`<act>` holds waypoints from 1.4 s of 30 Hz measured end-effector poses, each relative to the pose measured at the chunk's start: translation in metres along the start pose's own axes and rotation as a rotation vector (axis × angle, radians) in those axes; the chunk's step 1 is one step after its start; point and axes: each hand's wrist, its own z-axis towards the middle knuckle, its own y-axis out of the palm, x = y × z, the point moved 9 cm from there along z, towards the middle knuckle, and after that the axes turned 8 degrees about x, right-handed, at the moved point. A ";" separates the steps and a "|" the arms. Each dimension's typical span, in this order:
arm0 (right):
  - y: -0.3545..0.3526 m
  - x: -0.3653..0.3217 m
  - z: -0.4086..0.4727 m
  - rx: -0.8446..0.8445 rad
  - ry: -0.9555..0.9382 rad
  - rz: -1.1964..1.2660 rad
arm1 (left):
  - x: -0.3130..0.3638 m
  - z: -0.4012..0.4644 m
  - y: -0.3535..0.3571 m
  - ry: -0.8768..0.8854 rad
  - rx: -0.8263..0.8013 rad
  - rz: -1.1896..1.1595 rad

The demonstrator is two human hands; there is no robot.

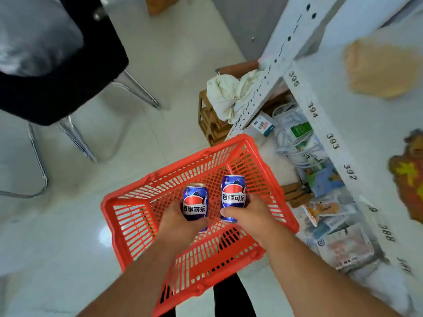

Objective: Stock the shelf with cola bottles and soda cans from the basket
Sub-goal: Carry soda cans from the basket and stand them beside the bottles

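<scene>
Two blue soda cans: my left hand (177, 219) grips one can (195, 202), my right hand (246, 217) the other can (232, 197), fingers wrapped round each, above one red basket (128, 207).

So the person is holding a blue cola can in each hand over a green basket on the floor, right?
Not quite: the basket is red, not green. The head view shows it clearly. The rest holds: the left hand grips one blue cola can and the right hand grips another blue cola can, both above the basket on the floor.
</scene>
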 end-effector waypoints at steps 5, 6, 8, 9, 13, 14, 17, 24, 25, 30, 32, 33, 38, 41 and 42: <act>-0.028 -0.030 -0.091 0.134 -0.045 0.152 | 0.049 -0.055 -0.055 0.179 -0.047 0.034; -0.031 -0.034 -0.111 0.155 -0.063 0.189 | 0.057 -0.066 -0.063 0.224 -0.069 0.042; -0.037 -0.038 -0.148 0.206 -0.086 0.246 | 0.074 -0.088 -0.080 0.302 -0.104 0.055; -0.040 -0.040 -0.166 0.232 -0.100 0.267 | 0.080 -0.098 -0.088 0.337 -0.122 0.058; -0.049 -0.041 -0.237 0.351 -0.136 0.374 | 0.107 -0.144 -0.112 0.483 -0.192 0.090; -0.053 -0.041 -0.254 0.371 -0.153 0.394 | 0.113 -0.156 -0.117 0.513 -0.207 0.095; -0.065 -0.037 -0.295 0.414 -0.194 0.434 | 0.131 -0.195 -0.124 0.620 -0.255 0.126; -0.109 0.000 -0.380 0.559 -0.252 0.503 | 0.147 -0.275 -0.092 0.789 -0.394 0.212; -0.115 0.011 -0.391 0.581 -0.254 0.512 | 0.146 -0.288 -0.083 0.802 -0.413 0.231; -0.141 0.083 -0.459 0.753 -0.235 0.586 | 0.132 -0.363 -0.032 0.909 -0.497 0.348; -0.148 0.117 -0.484 0.821 -0.219 0.619 | 0.123 -0.398 -0.011 0.952 -0.542 0.379; -0.150 0.135 -0.496 0.853 -0.207 0.637 | 0.117 -0.414 0.000 0.969 -0.562 0.395; -0.150 0.215 -0.559 0.986 -0.152 0.767 | 0.079 -0.487 0.048 1.061 -0.667 0.494; -0.147 0.258 -0.594 1.067 -0.108 0.831 | 0.053 -0.525 0.072 1.102 -0.747 0.544; -0.145 0.272 -0.606 1.098 -0.088 0.853 | 0.045 -0.538 0.079 1.119 -0.779 0.560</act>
